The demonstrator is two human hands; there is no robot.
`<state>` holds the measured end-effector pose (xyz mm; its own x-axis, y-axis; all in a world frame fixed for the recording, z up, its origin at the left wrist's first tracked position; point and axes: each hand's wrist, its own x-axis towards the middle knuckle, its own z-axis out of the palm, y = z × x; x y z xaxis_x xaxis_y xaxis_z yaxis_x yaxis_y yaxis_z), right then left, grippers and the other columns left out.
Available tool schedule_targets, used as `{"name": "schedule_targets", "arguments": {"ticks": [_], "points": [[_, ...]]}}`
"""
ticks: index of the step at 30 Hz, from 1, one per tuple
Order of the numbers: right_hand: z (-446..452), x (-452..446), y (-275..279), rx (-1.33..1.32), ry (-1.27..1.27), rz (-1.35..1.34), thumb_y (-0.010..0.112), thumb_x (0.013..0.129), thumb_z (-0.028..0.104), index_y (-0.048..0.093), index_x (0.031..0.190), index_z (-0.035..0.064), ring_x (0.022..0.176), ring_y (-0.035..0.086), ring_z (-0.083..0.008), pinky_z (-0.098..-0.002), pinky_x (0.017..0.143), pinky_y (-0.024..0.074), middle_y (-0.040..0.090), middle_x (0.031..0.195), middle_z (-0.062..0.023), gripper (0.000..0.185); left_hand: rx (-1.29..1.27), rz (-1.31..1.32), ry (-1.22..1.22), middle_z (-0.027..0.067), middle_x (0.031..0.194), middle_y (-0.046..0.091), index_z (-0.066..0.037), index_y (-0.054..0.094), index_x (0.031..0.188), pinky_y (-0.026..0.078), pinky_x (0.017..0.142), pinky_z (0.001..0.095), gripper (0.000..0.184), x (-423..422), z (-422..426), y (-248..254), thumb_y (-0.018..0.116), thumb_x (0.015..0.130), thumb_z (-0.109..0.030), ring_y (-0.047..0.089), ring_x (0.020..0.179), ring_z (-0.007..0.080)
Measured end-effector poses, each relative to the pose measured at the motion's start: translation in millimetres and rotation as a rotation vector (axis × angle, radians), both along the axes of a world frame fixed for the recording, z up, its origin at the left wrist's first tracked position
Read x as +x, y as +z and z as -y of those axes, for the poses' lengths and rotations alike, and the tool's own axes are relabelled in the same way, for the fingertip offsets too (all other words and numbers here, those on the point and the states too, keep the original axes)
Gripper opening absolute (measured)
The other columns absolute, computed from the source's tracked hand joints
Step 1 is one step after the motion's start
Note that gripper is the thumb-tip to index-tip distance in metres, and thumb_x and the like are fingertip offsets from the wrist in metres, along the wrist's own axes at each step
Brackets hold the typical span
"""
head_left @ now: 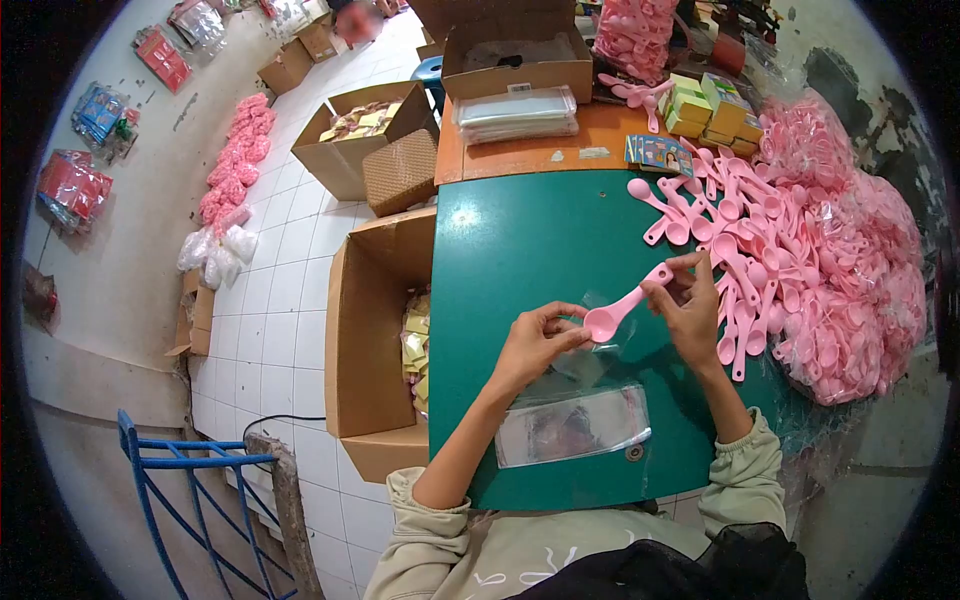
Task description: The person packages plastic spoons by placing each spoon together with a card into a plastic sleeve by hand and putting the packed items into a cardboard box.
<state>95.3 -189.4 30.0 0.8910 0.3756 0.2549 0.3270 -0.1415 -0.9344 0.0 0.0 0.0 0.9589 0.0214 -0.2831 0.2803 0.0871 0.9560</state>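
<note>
A pink spoon (627, 306) with a hole in its handle end is stretched between my two hands above the green table. My left hand (537, 343) pinches the bowl end between thumb and fingers. At the handle end, my right hand (690, 308) has thumb and fingertips closed on the spoon. Clear plastic (588, 366) shows under the spoon beside my left hand; whether a finger touches it I cannot tell. Nearer my body lies a flat stack of clear plastic bags (572, 428). Right of my right hand spreads a heap of loose pink spoons (745, 235).
Large plastic bags full of pink spoons (850, 270) bulge along the right edge. Small yellow-green boxes (705, 105) and printed cards (658, 154) sit at the back. An open carton (375, 350) with yellow packets adjoins the table's left side. A blue metal frame (200, 460) stands lower left.
</note>
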Motion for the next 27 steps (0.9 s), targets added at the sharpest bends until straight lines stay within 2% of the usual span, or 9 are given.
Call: {"name": "schedule_targets", "arguments": {"ticks": [5,8,11,13,16,19,20,24,27], "points": [[-4.4,-7.0,-2.4,0.032,0.14,-0.079,0.057,0.088,0.01,0.043,0.092,0.0022,0.06,0.054,-0.0082,-0.0207,0.051,0.0423,0.057,0.071,-0.0056,0.016,-0.022,0.121,0.031,0.0082,0.091,0.067,0.0,0.056,0.111,0.048,0.067,0.0223,0.028,-0.3,8.3,-4.5,0.06,0.086,-0.013,0.061,0.077,0.0096],[-3.9,-8.6,2.6,0.069,0.145,-0.157,0.057,0.088,0.01,0.043,0.091,0.0023,0.055,0.051,-0.0068,-0.0194,0.048,0.0387,0.056,0.067,-0.004,0.016,-0.127,0.199,0.064,0.0132,0.099,0.064,0.0,0.053,0.116,0.05,0.072,0.0235,0.034,0.3,16.4,1.8,0.051,0.093,-0.025,0.062,0.085,0.0127],[-6.5,-5.2,9.8,0.054,0.045,-0.056,0.058,0.088,0.012,0.045,0.09,0.0029,0.052,0.049,-0.0063,-0.019,0.047,0.037,0.056,0.063,-0.0031,0.016,-0.322,-0.036,-0.126,0.0149,0.103,0.063,0.002,0.052,0.116,0.051,0.078,0.0279,0.047,-0.6,8.9,13.2,0.04,0.095,-0.039,0.063,0.091,0.0188],[-9.3,-2.1,13.4,0.005,-0.011,0.051,0.06,0.087,0.012,0.046,0.09,0.0025,0.051,0.049,-0.0071,-0.019,0.047,0.0372,0.056,0.065,-0.0037,0.017,-0.361,-0.105,-0.169,0.0133,0.101,0.064,0.002,0.053,0.112,0.051,0.078,0.0272,0.047,3.7,8.1,17.9,0.039,0.096,-0.04,0.063,0.088,0.0172],[-11.8,5.3,21.7,-0.041,0.047,0.218,0.058,0.089,0.026,0.051,0.093,0.0013,0.063,0.053,-0.0108,-0.0225,0.056,0.0421,0.059,0.079,-0.0075,0.026,-0.365,-0.021,-0.154,0.0136,0.099,0.064,0.003,0.054,0.11,0.051,0.077,0.0265,0.046,14.6,1.6,18.9,0.038,0.096,-0.038,0.063,0.088,0.0174],[-12.9,25.9,22.1,-0.003,0.282,0.236,0.052,0.089,0.044,0.055,0.098,0.0006,0.083,0.054,-0.0149,-0.0277,0.072,0.0429,0.058,0.093,-0.0091,0.044,-0.333,0.088,-0.14,0.0151,0.099,0.064,0.003,0.053,0.113,0.051,0.075,0.0259,0.046,26.5,-9.8,18.6,0.037,0.097,-0.036,0.063,0.088,0.0189],[-12.9,29.1,27.3,-0.065,0.415,0.149,0.039,0.088,0.058,0.059,0.103,0.003,0.103,0.048,-0.0201,-0.033,0.086,0.0376,0.056,0.109,-0.0108,0.06,-0.342,0.099,-0.142,0.0151,0.099,0.064,0.003,0.053,0.114,0.051,0.075,0.026,0.046,29.6,-12.2,20.1,0.036,0.097,-0.036,0.063,0.088,0.0191],[-24.6,47.9,50.9,-0.217,0.731,0.245,0.026,0.09,0.06,0.067,0.1,0.0092,0.118,0.038,-0.0282,-0.0408,0.099,0.0293,0.043,0.131,-0.0141,0.066,-0.4,0.102,-0.116,0.0194,0.105,0.061,0.006,0.049,0.119,0.051,0.082,0.032,0.048,34.8,-19.3,23.6,0.035,0.097,-0.034,0.062,0.094,0.0245],[-28.2,86.0,47.5,-0.215,0.861,0.196,0.031,0.094,0.048,0.069,0.098,0.0107,0.119,0.039,-0.0283,-0.0409,0.101,0.0283,0.042,0.132,-0.0143,0.053,-0.519,0.09,-0.067,0.0197,0.106,0.061,0.006,0.047,0.121,0.051,0.082,0.0328,0.047,34.0,-19.5,21.5,0.035,0.098,-0.032,0.061,0.096,0.0248]]}}
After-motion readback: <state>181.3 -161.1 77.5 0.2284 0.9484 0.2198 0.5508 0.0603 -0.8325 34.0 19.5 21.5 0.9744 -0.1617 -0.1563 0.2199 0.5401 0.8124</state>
